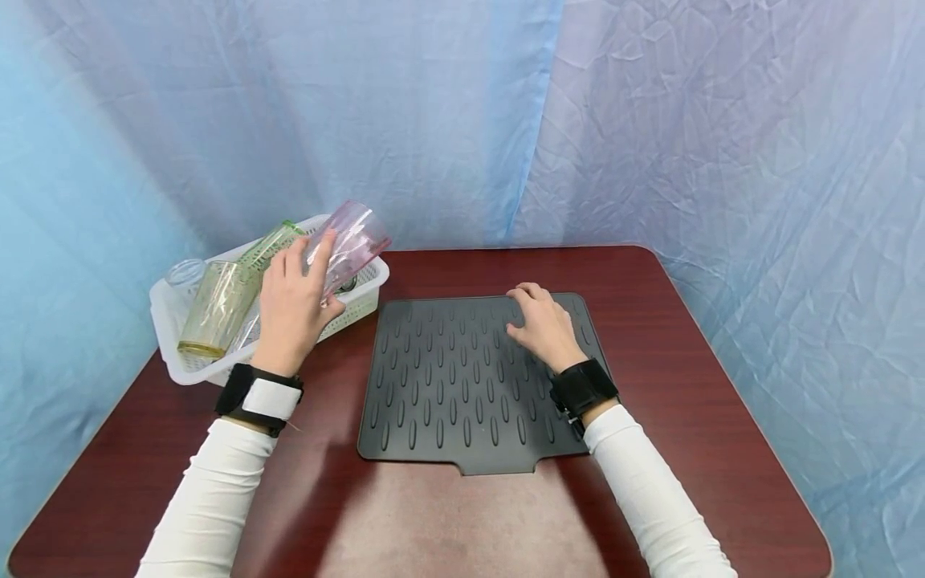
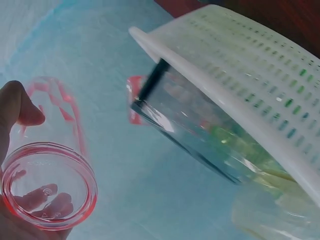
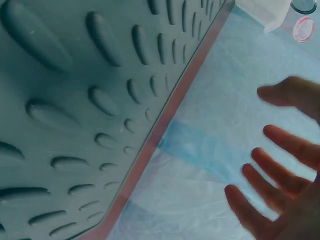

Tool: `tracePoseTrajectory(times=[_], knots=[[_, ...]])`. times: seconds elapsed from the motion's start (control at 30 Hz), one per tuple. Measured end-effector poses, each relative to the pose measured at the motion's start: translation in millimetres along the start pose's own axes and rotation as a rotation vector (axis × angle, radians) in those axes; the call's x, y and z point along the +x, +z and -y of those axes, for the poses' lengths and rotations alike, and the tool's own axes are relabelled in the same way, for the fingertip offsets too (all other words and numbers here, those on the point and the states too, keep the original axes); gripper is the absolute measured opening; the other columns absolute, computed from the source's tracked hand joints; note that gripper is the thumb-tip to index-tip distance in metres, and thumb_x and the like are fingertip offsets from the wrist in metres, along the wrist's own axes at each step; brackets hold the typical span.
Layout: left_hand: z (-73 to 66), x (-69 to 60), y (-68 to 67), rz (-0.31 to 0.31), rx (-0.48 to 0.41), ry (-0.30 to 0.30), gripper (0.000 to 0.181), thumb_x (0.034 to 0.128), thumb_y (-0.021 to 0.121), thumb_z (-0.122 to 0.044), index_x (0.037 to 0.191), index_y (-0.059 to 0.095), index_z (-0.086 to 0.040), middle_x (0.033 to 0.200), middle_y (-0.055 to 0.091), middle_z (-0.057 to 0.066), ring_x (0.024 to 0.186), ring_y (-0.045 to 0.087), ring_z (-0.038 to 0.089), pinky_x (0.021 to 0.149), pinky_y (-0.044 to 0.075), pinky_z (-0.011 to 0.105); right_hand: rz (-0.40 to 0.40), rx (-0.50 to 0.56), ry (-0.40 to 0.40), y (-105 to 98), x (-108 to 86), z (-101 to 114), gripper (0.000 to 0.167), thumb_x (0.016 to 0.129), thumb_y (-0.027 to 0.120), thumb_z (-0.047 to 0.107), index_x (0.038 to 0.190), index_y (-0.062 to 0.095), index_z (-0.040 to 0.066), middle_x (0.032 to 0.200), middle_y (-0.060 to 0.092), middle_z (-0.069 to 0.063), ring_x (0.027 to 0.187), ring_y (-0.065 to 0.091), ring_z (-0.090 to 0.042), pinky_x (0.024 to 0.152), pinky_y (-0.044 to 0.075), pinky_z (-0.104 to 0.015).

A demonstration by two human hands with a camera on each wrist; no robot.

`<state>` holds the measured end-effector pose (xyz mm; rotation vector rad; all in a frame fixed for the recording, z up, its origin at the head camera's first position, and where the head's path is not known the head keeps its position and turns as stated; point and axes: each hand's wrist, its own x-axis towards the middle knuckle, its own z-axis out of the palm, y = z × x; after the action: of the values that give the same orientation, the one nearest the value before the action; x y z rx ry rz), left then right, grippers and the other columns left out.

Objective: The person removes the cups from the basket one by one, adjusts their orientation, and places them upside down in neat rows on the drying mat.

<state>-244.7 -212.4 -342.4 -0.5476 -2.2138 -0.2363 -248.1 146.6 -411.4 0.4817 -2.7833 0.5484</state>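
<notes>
In the head view my left hand (image 1: 292, 309) grips a clear pink drinking glass (image 1: 352, 241), tilted, above the right end of a white plastic basket (image 1: 345, 317). The left wrist view shows my thumb and fingers around this pink glass (image 2: 49, 187), its round base facing the camera. Several other glasses lie in the basket, among them a yellowish glass (image 1: 217, 309) and a green glass (image 1: 270, 245). My right hand (image 1: 545, 325) hovers over the far right part of a dark ridged mat (image 1: 448, 385), fingers loosely bent and holding nothing.
The mat lies mid-table on a dark red-brown table (image 1: 694, 433), with a tab at its near edge. The basket stands at the table's far left. Blue cloth (image 1: 405, 120) hangs behind and at both sides. A dark-rimmed clear glass (image 2: 185, 115) leans inside the basket.
</notes>
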Motion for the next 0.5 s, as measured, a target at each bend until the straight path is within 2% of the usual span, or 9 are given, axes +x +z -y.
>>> tracePoseTrajectory(times=[0.2,0.5], knots=[[-12.1,2.0,2.1,0.04,-0.006,0.068,0.087,0.0613,0.071,0.001,0.143,0.043,-0.009,0.128,0.045,0.033,0.107,0.045,0.05,0.084,0.041,0.059,0.025,0.014,-0.135,-5,5.4,5,0.066,0.08,0.079,0.013,0.138,0.048,0.003,0.145,0.038,-0.018,0.13,0.039,-0.033,0.095,0.041,-0.05],[-35.3,3.1,10.4,0.076,-0.03,0.187,0.086,0.061,0.069,0.002,0.143,0.045,-0.01,0.129,0.044,0.032,0.107,0.045,0.046,0.083,0.041,0.055,-0.058,-0.019,-0.279,-15,14.9,21,0.079,0.076,0.082,0.012,0.142,0.041,0.0,0.146,0.038,-0.018,0.134,0.035,-0.03,0.102,0.035,-0.049]])
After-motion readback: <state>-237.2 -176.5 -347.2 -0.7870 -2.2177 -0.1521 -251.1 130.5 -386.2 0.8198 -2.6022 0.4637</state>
